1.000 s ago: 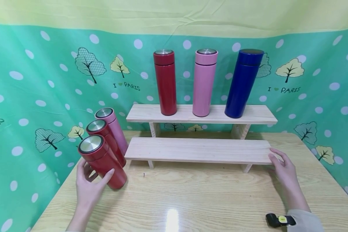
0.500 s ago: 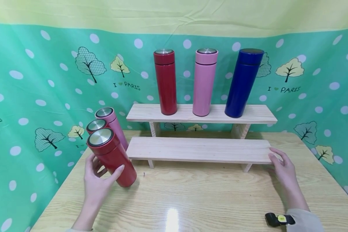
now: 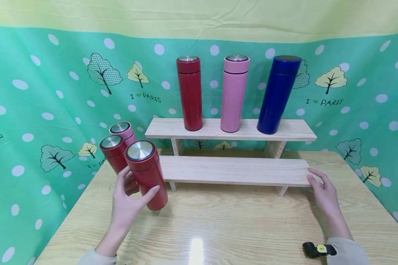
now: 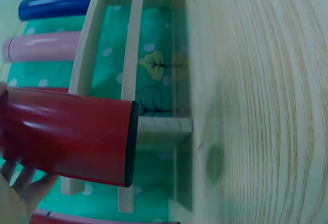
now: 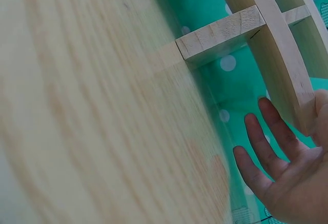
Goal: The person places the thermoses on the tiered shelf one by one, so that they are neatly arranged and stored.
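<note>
My left hand (image 3: 127, 204) grips a red thermos bottle (image 3: 149, 180) round its side, thumb in front. In the left wrist view the bottle's dark base hangs clear of the tabletop, its body overlapping the wooden shelf behind. Just behind it stand another red thermos (image 3: 111, 149) and a pink thermos (image 3: 127, 133), partly hidden. At the right end of the lower wooden shelf (image 3: 232, 171), my right hand (image 3: 325, 189) pinches the board's corner between thumb and forefinger. Its other fingers (image 5: 261, 149) spread loosely below the board in the right wrist view.
On the upper shelf (image 3: 207, 125) stand a red thermos (image 3: 190, 97), a pink thermos (image 3: 233, 97) and a blue thermos (image 3: 278, 97). Light wood-grain table (image 3: 232, 221) lies in front. A green patterned cloth (image 3: 46, 92) hangs behind and along both sides.
My left hand has carried the red thermos to the right and slightly upward, away from the two bottles at the left, bringing it more upright. My right hand stays at the shelf's end.
</note>
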A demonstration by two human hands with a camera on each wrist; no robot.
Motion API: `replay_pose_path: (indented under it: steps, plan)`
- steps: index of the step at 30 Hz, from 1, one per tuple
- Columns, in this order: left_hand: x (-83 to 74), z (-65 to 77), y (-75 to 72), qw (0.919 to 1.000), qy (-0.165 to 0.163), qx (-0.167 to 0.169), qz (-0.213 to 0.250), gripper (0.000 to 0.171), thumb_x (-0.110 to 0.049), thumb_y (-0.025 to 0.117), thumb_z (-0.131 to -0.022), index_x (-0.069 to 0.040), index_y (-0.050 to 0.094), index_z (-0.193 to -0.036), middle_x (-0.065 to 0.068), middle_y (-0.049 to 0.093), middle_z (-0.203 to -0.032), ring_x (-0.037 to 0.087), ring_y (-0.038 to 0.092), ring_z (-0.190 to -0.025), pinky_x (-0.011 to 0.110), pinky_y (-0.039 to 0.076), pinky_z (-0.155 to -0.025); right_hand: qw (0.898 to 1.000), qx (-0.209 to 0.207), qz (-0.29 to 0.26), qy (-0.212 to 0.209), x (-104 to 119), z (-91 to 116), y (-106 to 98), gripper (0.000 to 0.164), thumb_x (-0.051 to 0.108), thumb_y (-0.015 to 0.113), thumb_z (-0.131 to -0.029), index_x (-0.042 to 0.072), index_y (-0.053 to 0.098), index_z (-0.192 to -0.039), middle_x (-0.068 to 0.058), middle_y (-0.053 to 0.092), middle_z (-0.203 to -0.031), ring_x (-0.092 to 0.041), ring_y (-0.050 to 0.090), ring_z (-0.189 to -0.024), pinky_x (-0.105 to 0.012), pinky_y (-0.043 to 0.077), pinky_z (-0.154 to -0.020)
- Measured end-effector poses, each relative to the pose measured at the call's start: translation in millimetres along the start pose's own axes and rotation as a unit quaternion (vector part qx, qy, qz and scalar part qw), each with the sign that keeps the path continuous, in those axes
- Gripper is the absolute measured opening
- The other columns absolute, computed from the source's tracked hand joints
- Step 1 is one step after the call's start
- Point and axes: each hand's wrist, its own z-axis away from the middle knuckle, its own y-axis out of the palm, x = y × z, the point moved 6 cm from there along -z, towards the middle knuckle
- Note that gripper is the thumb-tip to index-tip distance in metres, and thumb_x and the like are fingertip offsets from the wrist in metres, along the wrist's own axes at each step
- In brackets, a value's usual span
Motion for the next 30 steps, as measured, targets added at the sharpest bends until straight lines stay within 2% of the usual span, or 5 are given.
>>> replay_pose_path:
  steps: [2, 8, 12, 19, 30]
  plan:
    - [-1.0, 0.0, 4.8, 0.9999, 0.009, 0.007, 0.0, 0.081, -0.007, 0.087, -0.074, -0.02, 0.045, -0.142, -0.005, 0.059, -0.124, 0.015, 0.059, -0.105, 0.018, 0.05, -0.082, 1.0, 0.001, -0.001, 0.003, -1, 0, 0, 0.049, 0.046, 0.055, -0.099, 0.027, 0.049, -0.144, 0.021, 0.055, -0.098, 0.01, 0.059, -0.084, -0.015, 0.053, -0.073]
    - [-9.1, -1.2, 18.6, 0.9984, 0.053, 0.008, 0.019, 0.082, -0.003, 0.088, -0.072, -0.016, 0.046, -0.141, -0.002, 0.061, -0.125, 0.016, 0.06, -0.106, 0.019, 0.051, -0.085, 1.0, -0.004, 0.006, 0.006, -3, 0, 2, 0.047, 0.045, 0.053, -0.1, 0.029, 0.048, -0.144, -0.018, 0.054, -0.129, 0.012, 0.058, -0.082, -0.019, 0.055, -0.073]
    - [-18.4, -3.9, 29.0, 0.9953, 0.086, 0.01, 0.044, 0.082, 0.001, 0.087, -0.07, -0.013, 0.047, -0.14, 0.0, 0.061, -0.126, 0.017, 0.06, -0.108, 0.021, 0.051, -0.086, 1.0, -0.007, -0.012, 0.018, -4, -1, 1, 0.043, 0.044, 0.055, -0.099, 0.032, 0.051, -0.14, -0.015, 0.053, -0.128, 0.012, 0.058, -0.082, -0.018, 0.055, -0.072]
    - [-36.9, -10.8, 51.6, 0.9898, 0.124, 0.029, 0.065, 0.079, -0.002, 0.088, -0.07, -0.013, 0.049, -0.137, -0.002, 0.063, -0.125, 0.019, 0.062, -0.109, 0.026, 0.053, -0.086, 1.0, -0.005, -0.01, 0.017, -3, -1, 2, 0.046, 0.046, 0.053, -0.099, 0.031, 0.049, -0.143, -0.031, 0.041, -0.142, 0.014, 0.056, -0.082, -0.017, 0.054, -0.072]
    - [-58.6, -20.0, 92.5, 0.983, 0.143, 0.072, 0.089, 0.08, -0.012, 0.09, -0.072, -0.022, 0.05, -0.14, -0.003, 0.062, -0.126, 0.017, 0.062, -0.109, 0.043, 0.055, -0.086, 1.0, -0.005, -0.022, 0.014, -4, 0, 0, 0.043, 0.045, 0.057, -0.099, 0.033, 0.052, -0.139, 0.017, 0.06, -0.103, 0.011, 0.059, -0.081, -0.017, 0.054, -0.071]
